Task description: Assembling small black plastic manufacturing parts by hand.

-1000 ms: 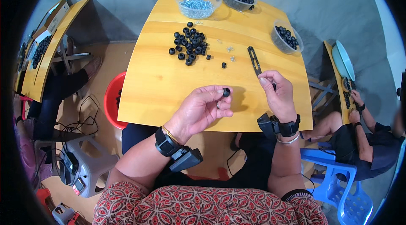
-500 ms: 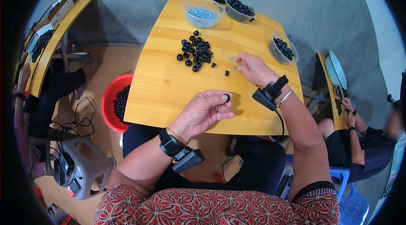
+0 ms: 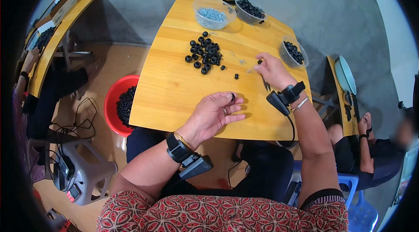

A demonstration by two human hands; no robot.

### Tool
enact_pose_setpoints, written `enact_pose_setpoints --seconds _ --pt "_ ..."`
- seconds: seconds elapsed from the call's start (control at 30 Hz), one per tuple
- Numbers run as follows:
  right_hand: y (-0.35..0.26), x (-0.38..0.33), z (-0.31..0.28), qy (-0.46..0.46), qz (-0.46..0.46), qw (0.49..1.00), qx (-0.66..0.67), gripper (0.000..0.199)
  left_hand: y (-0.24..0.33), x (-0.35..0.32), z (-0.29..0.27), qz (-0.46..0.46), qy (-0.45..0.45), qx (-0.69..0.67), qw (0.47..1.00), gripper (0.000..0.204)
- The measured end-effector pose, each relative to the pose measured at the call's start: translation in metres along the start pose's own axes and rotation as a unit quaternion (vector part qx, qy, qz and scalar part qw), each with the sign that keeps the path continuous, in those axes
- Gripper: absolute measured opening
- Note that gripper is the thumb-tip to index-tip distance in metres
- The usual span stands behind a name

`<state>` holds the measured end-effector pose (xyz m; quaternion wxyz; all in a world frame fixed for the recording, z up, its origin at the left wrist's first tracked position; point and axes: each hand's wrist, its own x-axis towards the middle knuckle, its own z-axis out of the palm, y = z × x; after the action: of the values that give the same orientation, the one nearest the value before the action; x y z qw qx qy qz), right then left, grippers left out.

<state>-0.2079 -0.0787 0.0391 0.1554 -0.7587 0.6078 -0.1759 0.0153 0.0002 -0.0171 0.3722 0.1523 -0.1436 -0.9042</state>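
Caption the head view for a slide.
Left hand pinches a small black ring; right hand reaches across the wooden table beside a ring pile.

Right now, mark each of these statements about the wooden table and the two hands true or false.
1. The left hand pinches a small black ring at its fingertips. True.
2. The right hand rests in the red tub on the floor. False: it reaches over the yellow wooden table, near scattered small metal parts.
3. A loose pile of black rubber rings lies on the table. True.
4. The clear plastic bowl of blue-grey small parts is at the table's near edge. False: it stands at the far end.
5. The red plastic tub on the floor holds black rings. True.
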Motion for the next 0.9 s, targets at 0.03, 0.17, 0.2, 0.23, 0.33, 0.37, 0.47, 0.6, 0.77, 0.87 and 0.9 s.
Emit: enact_pose_setpoints --seconds 0.03,0.17,0.2,0.23,0.33,0.37,0.47,0.6,0.77,0.87,0.9 --pt "0.005 -0.002 -0.001 0.022 0.015 1.000 0.013 0.023 0.000 0.000 0.001 0.001 0.000 -0.011 1.000 0.017" --pt "0.023 -0.011 0.002 -0.034 0.066 0.993 0.096 0.022 -0.005 0.004 -0.001 0.011 0.000 -0.029 1.000 0.018" --pt "0.022 -0.012 0.006 -0.034 0.066 0.992 0.098 0.022 -0.005 0.004 -0.002 0.011 0.001 -0.028 1.000 0.018" --pt "0.023 -0.013 0.010 -0.044 0.072 0.992 0.095 0.021 -0.005 0.003 -0.003 0.014 0.006 -0.026 1.000 0.019" --pt "0.027 -0.015 0.010 -0.054 0.087 0.990 0.101 0.019 -0.007 0.004 -0.002 0.018 -0.002 -0.026 1.000 0.019" --pt "0.029 -0.017 0.010 -0.055 0.098 0.988 0.110 0.018 -0.007 0.004 -0.003 0.018 -0.014 -0.027 0.999 0.019" --pt "0.033 -0.020 0.012 -0.053 0.014 0.995 0.085 0.017 -0.004 0.003 -0.004 0.012 -0.032 -0.006 0.999 0.017" --pt "0.017 -0.028 0.011 -0.064 -0.011 0.998 -0.008 0.014 -0.002 0.002 -0.003 0.001 -0.031 -0.001 1.000 0.015" --pt "0.017 -0.029 0.014 -0.027 -0.087 0.995 -0.037 0.010 -0.003 0.002 -0.001 0.005 -0.018 0.020 1.000 0.017" --pt "0.019 -0.029 0.015 -0.032 -0.085 0.995 -0.041 0.009 -0.002 0.000 0.001 0.005 -0.013 0.024 1.000 0.018" --pt "0.018 -0.031 0.013 -0.033 -0.085 0.995 -0.041 0.009 -0.002 0.001 0.000 0.005 -0.012 0.023 1.000 0.018"
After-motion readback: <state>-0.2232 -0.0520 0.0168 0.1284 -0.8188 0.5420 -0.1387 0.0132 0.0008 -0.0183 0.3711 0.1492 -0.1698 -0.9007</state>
